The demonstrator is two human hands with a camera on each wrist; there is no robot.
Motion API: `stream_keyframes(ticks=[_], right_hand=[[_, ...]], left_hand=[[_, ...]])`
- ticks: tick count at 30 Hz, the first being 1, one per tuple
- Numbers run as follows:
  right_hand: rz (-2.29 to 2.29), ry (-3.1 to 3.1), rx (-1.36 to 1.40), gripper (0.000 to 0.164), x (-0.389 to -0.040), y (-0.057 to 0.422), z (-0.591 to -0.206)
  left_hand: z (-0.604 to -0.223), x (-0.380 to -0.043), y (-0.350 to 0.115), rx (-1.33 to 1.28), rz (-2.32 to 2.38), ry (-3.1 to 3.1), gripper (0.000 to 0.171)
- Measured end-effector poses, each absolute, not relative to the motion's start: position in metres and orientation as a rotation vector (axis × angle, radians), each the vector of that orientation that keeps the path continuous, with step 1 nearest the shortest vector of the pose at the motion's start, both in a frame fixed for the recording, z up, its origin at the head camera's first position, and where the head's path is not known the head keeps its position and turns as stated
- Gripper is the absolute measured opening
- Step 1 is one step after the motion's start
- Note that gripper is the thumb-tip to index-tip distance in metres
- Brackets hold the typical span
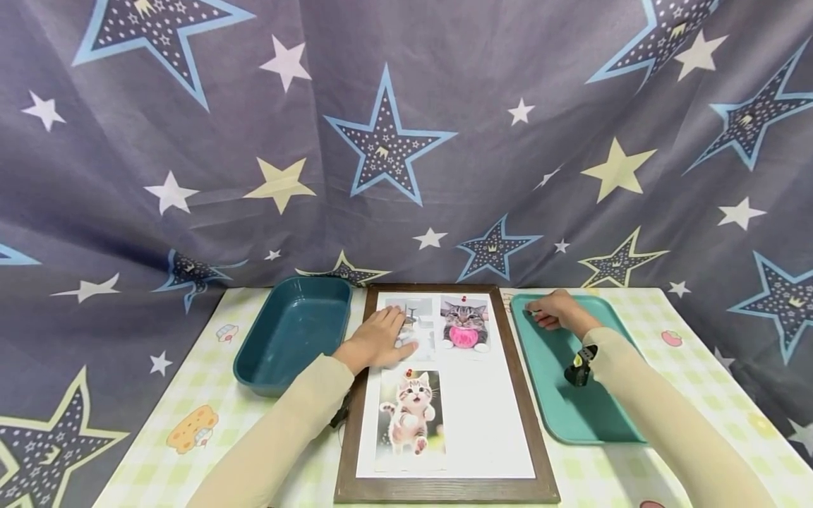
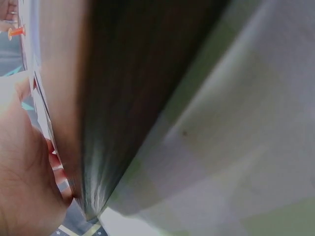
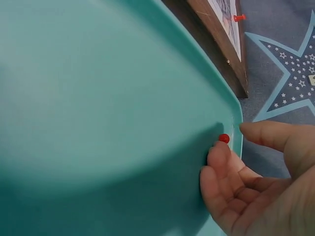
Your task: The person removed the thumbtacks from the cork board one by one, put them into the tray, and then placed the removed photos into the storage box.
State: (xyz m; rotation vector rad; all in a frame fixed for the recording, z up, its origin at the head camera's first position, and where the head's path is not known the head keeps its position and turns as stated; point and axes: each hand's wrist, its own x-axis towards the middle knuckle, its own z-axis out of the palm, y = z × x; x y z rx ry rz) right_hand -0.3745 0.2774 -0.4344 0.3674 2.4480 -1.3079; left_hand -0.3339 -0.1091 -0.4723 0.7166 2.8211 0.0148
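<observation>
My left hand (image 1: 379,339) lies with its fingers extended over a pale grey-and-white picture (image 1: 424,326) on a framed white board (image 1: 489,416), covering part of it. In the left wrist view, the fingers run along the board's face beside its brown frame (image 2: 64,98). Over the far left corner of the turquoise tray (image 1: 610,416) is my right hand (image 1: 559,312). A red push pin (image 3: 224,138) sits at the tip of one of its bent fingers, with the thumb (image 3: 266,135) spread apart from it, near the tray's rim.
A kitten picture (image 1: 413,423) and a picture of a cat with a pink ball (image 1: 466,331) are on the board, each with a red pin at its top. Left of the board stands a dark teal bin (image 1: 292,339). A star-patterned curtain (image 1: 394,233) hangs behind the table.
</observation>
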Motion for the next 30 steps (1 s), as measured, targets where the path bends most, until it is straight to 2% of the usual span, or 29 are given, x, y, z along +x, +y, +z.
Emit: stream_keyframes(ticks=[4,9,12,19,25,30], right_hand=[[-1.287,2.441,0.371,0.045,-0.373,0.277,-0.429],[-1.312,2.413,0.328,0.067,-0.374,0.274,-0.416],[-1.369,2.374,0.287,0.072,-0.375,0.267,-0.407],[-1.633,2.123,0.165,0.056,-0.375,0.246,-0.393],[-1.759,1.881,0.135,0.039,-0.374,0.224,-0.397],[-1.806,1.782,0.143,0.045,-0.374,0.203,-0.406]], left_hand=[[-0.474,-0.336,-0.109,0.718,-0.002,2.815,0.084],[-0.473,-0.335,-0.109,0.736,0.003,2.824,0.085],[-0.473,-0.335,-0.109,0.731,-0.009,2.818,0.085],[-0.471,-0.333,-0.11,0.729,0.004,2.822,0.083],[-0.472,-0.335,-0.11,0.723,0.0,2.815,0.083],[-0.474,-0.336,-0.109,0.706,-0.003,2.818,0.086]])
